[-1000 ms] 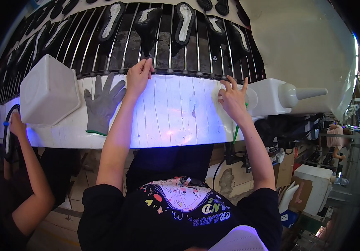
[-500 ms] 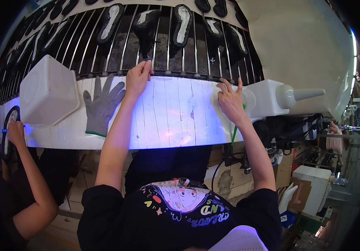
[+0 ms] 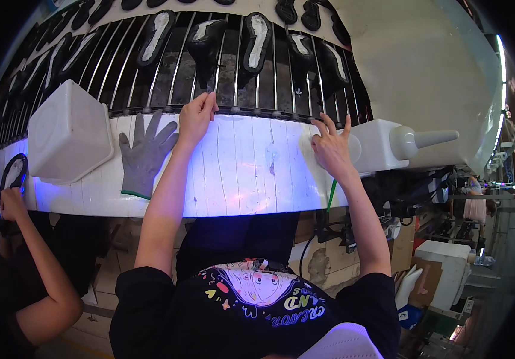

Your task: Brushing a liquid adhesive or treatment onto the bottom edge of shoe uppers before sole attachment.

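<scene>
At the far edge of the white bench, my left hand (image 3: pixel 197 119) is closed in a pinch; anything in its fingertips is too small to make out. Just beyond them, a black shoe upper with a white patch underneath (image 3: pixel 205 52) lies on the metal rollers. My right hand (image 3: pixel 331 149) is partly curled over the bench's right end, two fingers pointing up. A thin green stick (image 3: pixel 332 194) runs from under its palm past the wrist, its other end hidden. Close by that hand lies a white plastic bottle with a long nozzle (image 3: pixel 377 143).
A grey glove (image 3: pixel 147 158) lies beside my left forearm, next to a white square container (image 3: pixel 69 134). Several black shoe pieces with white undersides, such as a sole (image 3: pixel 257 42), are spread along the rollers. At far left, a co-worker's hand (image 3: pixel 13 203) holds a black sole (image 3: pixel 13 170).
The shoe pieces on the rollers have shifted slightly left. My hands stay nearly in place. The co-worker's hand has moved lower with the sole.
</scene>
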Tool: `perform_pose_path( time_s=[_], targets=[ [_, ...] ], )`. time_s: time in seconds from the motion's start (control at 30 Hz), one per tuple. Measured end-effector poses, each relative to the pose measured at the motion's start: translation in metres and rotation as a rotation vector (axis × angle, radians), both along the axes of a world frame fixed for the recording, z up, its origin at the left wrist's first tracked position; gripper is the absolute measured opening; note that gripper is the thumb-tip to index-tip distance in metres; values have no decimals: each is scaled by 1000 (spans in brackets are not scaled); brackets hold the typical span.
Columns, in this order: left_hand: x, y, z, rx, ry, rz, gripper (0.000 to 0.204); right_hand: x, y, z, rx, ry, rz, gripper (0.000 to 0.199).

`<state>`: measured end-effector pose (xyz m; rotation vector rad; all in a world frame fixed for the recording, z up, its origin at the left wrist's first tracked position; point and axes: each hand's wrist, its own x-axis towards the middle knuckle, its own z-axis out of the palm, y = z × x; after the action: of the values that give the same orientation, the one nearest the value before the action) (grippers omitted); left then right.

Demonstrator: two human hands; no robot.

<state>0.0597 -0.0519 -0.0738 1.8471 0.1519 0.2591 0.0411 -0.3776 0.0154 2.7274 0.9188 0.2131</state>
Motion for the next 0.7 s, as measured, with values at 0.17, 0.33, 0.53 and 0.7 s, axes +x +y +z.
perform_pose_path(
  time_s=[0.17,0.33,0.53,0.7],
  targets=[
    [-2,-1,0,4,18,-2,43,-4,3,-7,-36,26,-3,6],
    [0,-3,2,14,15,-9,42,2,-1,-17,-109,23,-32,3],
    [-1,-3,3,16,1,1,43,7,1,-19,-118,-26,90,11],
    [1,-1,-3,-22,-39,1,43,6,0,-12,-53,46,44,10]
  ],
)
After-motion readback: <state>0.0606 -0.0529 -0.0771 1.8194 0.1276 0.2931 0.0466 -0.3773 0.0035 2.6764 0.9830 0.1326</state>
